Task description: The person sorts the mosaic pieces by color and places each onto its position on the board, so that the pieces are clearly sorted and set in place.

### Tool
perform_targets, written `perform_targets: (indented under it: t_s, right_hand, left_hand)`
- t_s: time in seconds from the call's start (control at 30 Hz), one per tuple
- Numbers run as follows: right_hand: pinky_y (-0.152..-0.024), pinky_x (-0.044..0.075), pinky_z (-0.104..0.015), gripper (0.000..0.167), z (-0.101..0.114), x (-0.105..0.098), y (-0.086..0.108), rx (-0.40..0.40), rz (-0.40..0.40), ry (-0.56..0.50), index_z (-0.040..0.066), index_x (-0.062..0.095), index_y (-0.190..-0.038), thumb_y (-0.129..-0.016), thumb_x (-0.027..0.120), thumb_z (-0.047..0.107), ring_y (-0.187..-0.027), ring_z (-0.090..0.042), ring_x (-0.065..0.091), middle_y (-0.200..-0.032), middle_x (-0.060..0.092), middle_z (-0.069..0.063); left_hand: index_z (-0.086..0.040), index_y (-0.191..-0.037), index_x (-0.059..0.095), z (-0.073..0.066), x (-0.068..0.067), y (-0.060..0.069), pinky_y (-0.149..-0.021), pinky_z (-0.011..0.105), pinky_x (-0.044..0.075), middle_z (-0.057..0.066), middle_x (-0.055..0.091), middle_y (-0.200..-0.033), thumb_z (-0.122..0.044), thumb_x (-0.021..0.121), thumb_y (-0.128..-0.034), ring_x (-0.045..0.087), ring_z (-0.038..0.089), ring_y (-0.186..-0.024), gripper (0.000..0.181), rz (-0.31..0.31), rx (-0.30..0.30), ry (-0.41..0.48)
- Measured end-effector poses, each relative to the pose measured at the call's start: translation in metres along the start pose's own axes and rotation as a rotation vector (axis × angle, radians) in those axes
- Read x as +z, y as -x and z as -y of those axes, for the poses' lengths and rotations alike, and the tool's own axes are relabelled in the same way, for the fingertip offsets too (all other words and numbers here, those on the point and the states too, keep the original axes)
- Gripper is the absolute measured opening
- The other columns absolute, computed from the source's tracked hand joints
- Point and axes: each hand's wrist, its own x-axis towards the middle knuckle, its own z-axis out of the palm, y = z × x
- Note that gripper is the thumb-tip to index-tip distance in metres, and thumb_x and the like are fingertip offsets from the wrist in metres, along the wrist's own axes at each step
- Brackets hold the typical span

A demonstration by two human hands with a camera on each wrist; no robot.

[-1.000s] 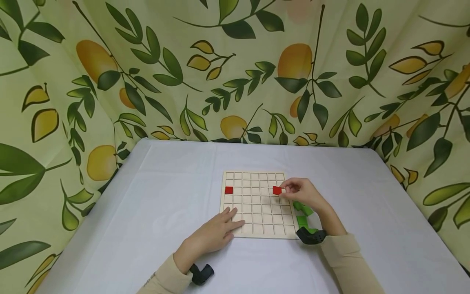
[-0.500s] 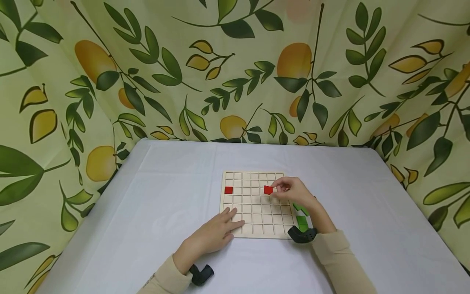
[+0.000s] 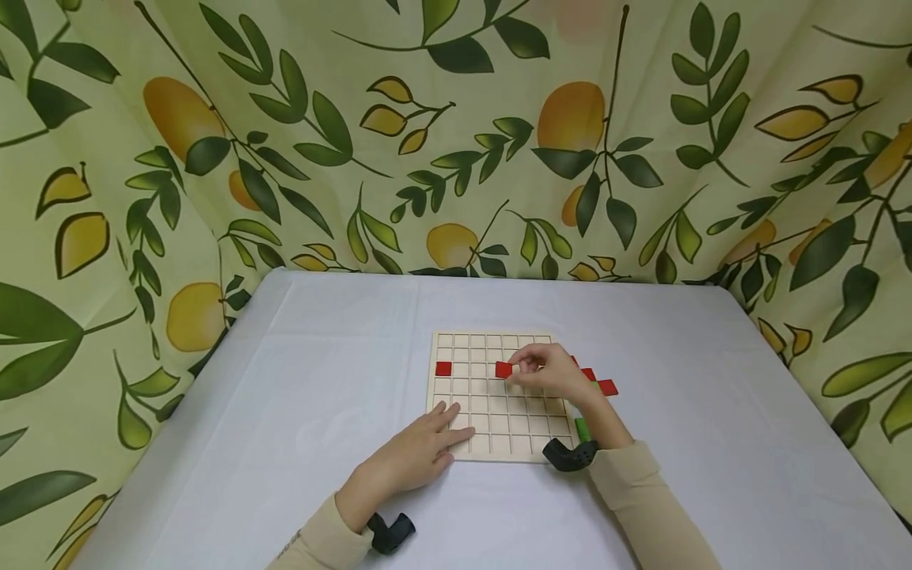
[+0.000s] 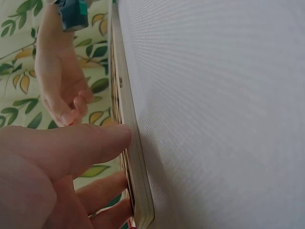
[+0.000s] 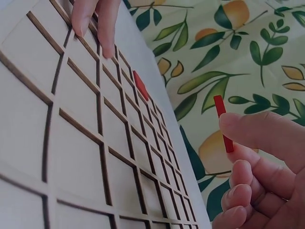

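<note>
Between thumb and forefinger my right hand (image 3: pixel 552 374) pinches a thin red square tile (image 3: pixel 503 370), held above the wooden grid board (image 3: pixel 492 423). In the right wrist view that tile (image 5: pixel 223 124) appears edge-on, raised off the board (image 5: pixel 81 129). My left hand (image 3: pixel 413 451) rests on the board's near left corner with fingers spread; the left wrist view has its thumb (image 4: pixel 95 145) at the board's edge (image 4: pixel 136 162). Another red tile (image 3: pixel 444 369) lies in a cell of the leftmost column, farther back than my left fingers.
Right of the board lie loose red tiles (image 3: pixel 608 387) and green tiles (image 3: pixel 583 430), partly hidden by my right forearm. A white cloth (image 3: pixel 321 340) covers the table. Curtains with fruit and leaf prints (image 3: pixel 456 158) hang behind and at both sides.
My right hand has moved left over the board with the pinched red tile. Red tiles beyond the right forearm have come into sight. The left hand has stayed put.
</note>
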Motion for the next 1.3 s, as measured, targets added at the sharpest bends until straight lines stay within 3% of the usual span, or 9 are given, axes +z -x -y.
perform_targets:
  t_s: [0.43, 1.3]
  right_hand:
    - [-0.055, 0.039, -0.016, 0.027, -0.001, 0.019, -0.010, 0.006, 0.023, -0.033, -0.003, 0.068, -0.096, -0.077, 0.079, 0.012, -0.067, -0.012, 0.046, -0.069, 0.050, 0.002]
    - [-0.054, 0.037, -0.016, 0.024, 0.008, 0.044, -0.030, -0.016, 0.033, 0.015, -0.005, 0.069, -0.095, -0.076, 0.078, 0.008, -0.062, -0.010, 0.045, -0.065, 0.050, 0.003]
  left_hand:
    - [-0.022, -0.140, 0.052, 0.000, 0.000, 0.000, -0.118, 0.052, 0.032, 0.013, 0.034, -0.157, -0.017, 0.054, -0.0965, 0.028, 0.036, -0.148, 0.043, -0.001, 0.005, 0.009]
    - [-0.022, -0.140, 0.052, 0.002, 0.002, 0.000, -0.118, 0.052, 0.032, 0.013, 0.035, -0.157, -0.018, 0.055, -0.0963, 0.029, 0.036, -0.148, 0.044, 0.006, 0.016, -0.011]
